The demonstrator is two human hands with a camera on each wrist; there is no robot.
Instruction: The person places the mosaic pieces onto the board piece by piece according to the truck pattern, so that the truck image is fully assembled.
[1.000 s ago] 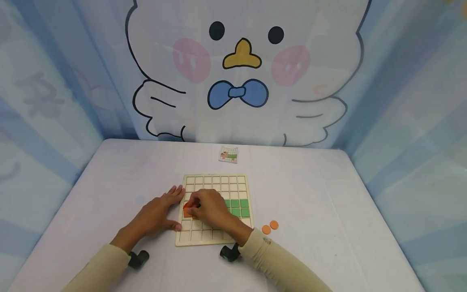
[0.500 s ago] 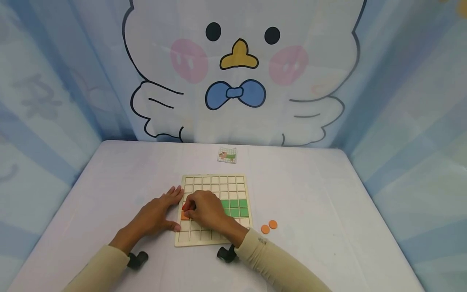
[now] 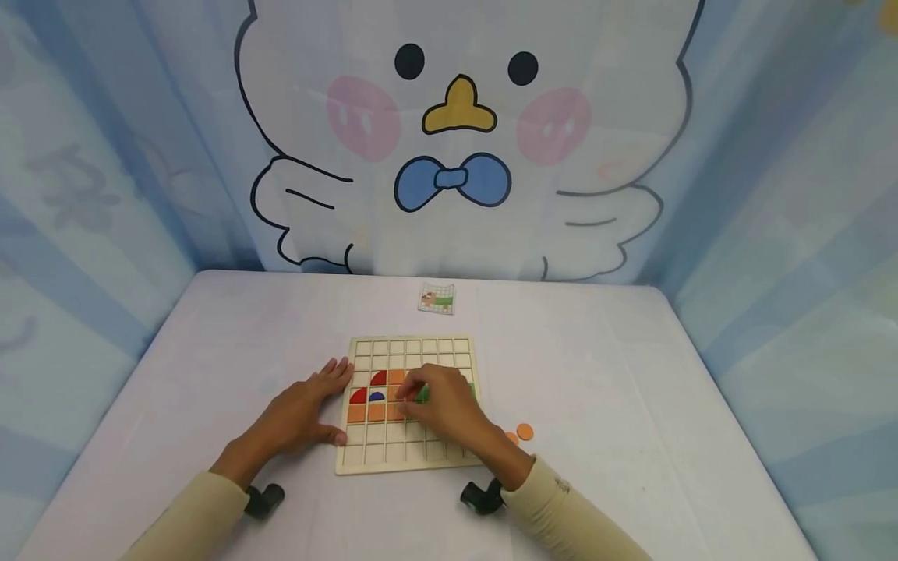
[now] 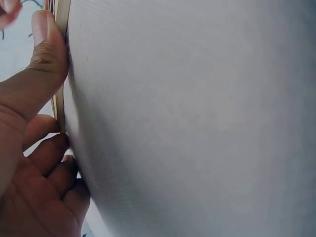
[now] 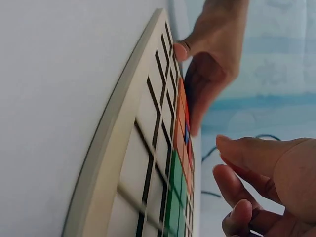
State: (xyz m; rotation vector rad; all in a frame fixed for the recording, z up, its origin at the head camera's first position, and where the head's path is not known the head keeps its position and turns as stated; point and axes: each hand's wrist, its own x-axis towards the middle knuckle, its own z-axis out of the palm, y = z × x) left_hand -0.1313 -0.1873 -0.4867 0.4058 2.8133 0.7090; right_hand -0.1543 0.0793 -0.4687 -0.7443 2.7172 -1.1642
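Observation:
A wooden grid board (image 3: 407,456) lies on the white table. My left hand (image 3: 302,409) rests at its left side, thumb and fingertips touching the edge; the left wrist view shows the thumb (image 4: 42,54) against that edge. Over the middle of the grid hovers my right hand (image 3: 449,401), thumb and fingers apart and holding nothing, as the right wrist view shows. Left of it sit two red quarter-circle pieces (image 3: 379,379), a blue half-circle piece (image 3: 376,396) and several orange square tiles (image 3: 356,414). Green square tiles (image 5: 174,197) are partly covered by the right hand in the head view.
Two orange discs (image 3: 525,431) lie right of the board, one partly behind the right wrist. A small picture card (image 3: 436,298) with a grid pattern lies beyond the board. A printed curtain (image 3: 617,234) stands behind the table.
My right hand has moved right, off the left cells, and its fingers have parted. The blue half-circle, red pieces and orange tiles there are uncovered. The left hand stays in place.

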